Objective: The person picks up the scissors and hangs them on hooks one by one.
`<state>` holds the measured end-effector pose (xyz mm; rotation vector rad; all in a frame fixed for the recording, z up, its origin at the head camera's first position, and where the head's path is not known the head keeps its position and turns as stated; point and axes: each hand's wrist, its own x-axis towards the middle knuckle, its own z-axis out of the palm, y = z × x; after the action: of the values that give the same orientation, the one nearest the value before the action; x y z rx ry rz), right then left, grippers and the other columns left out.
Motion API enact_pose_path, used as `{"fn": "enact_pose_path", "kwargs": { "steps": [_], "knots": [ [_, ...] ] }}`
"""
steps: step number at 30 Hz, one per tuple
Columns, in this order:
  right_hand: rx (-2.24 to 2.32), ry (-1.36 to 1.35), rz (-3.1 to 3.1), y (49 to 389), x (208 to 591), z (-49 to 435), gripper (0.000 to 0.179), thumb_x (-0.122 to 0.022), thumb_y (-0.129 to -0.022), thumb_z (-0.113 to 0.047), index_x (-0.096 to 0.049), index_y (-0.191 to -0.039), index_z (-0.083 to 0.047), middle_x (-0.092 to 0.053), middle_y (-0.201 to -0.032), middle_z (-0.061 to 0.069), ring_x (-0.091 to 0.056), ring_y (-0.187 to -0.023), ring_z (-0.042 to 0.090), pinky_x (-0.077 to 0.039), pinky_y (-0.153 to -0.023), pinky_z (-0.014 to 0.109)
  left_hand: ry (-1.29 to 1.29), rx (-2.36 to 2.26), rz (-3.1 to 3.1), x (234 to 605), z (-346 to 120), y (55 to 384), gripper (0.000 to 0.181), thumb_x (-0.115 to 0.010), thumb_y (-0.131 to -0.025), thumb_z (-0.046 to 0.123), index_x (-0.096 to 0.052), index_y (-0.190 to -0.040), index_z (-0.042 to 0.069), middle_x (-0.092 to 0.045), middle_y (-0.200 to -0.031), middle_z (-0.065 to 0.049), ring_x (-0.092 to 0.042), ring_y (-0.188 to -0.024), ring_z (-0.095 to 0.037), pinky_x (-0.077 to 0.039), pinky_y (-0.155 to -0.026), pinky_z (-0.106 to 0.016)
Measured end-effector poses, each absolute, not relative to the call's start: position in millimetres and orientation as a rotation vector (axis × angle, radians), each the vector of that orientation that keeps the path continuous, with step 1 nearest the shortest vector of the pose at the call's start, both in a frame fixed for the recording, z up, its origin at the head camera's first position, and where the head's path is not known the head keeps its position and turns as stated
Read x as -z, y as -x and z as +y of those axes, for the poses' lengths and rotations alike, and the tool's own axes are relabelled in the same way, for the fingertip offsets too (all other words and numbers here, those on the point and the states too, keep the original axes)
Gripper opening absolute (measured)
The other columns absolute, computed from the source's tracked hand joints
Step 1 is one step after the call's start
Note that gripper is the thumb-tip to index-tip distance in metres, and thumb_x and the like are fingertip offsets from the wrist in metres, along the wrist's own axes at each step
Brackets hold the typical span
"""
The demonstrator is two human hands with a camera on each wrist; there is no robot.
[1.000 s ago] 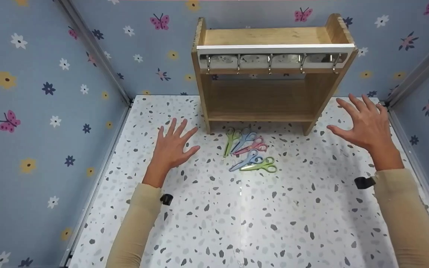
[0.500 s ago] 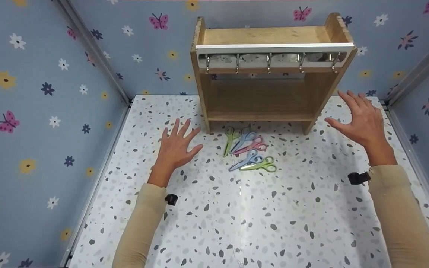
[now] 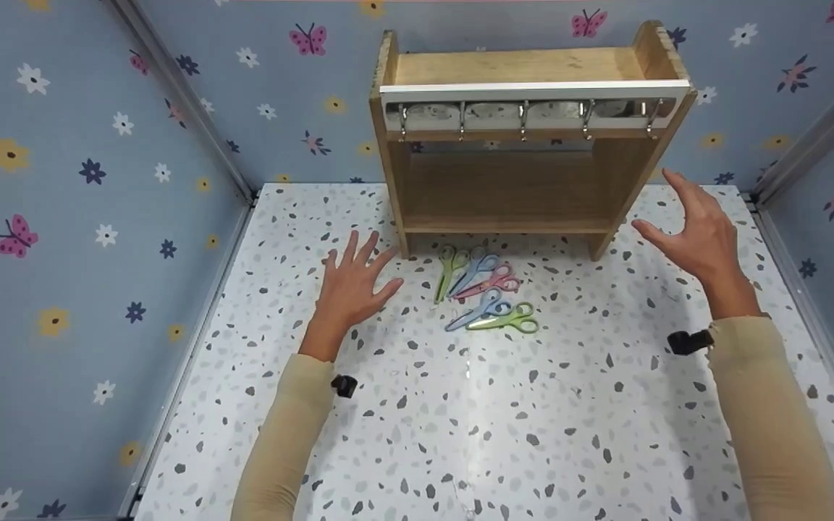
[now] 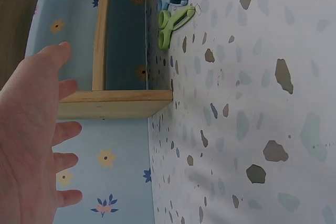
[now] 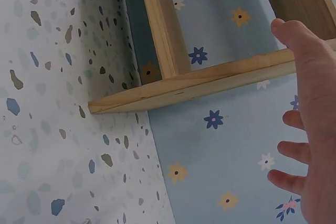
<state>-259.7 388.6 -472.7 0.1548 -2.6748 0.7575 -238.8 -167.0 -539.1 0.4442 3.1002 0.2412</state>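
Note:
My left hand (image 3: pixel 350 291) hovers over the table left of the wooden shelf (image 3: pixel 507 223), fingers spread and holding nothing. To the shelf's right, my right hand (image 3: pixel 706 237) is raised with thumb and fingers apart, nothing in it. In front of the shelf several small scissors lie together: a green pair (image 3: pixel 449 269), a blue pair (image 3: pixel 473 273) and a pink pair (image 3: pixel 495 281), with another blue pair (image 3: pixel 486 307) and another green pair (image 3: pixel 507 319) nearer me. The left wrist view shows green scissors (image 4: pixel 170 24) beyond the shelf's side. Neither hand touches the shelf.
A white rail with several metal hooks (image 3: pixel 523 119) runs across the shelf's upper front. Flowered blue panels (image 3: pixel 98 253) stand at the left, back and right of the speckled white table (image 3: pixel 533 434). Dark wrist cameras (image 3: pixel 344 386) sit on both sleeves.
My left hand has moved a little right, closer to the shelf. The right hand has drifted left toward the shelf's right side and turned slightly inward. The scissors stay put.

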Motion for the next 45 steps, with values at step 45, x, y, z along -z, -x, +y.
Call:
{"fn": "enact_pose_path", "kwargs": {
  "steps": [45],
  "knots": [
    [-1.440, 0.040, -2.463, 290, 497, 360, 0.083, -0.074, -0.109, -0.026, -0.029, -0.178, -0.037, -0.049, -0.177, 0.016, -0.050, -0.164, 0.042, -0.049, -0.127, 0.062, -0.449, -0.784, 3.011, 570, -124, 246, 0.064, -0.064, -0.112, 0.045, -0.048, -0.171, 0.028, -0.048, -0.178, -0.015, -0.039, -0.169, -0.045, -0.037, -0.130, -0.074]
  ]
}}
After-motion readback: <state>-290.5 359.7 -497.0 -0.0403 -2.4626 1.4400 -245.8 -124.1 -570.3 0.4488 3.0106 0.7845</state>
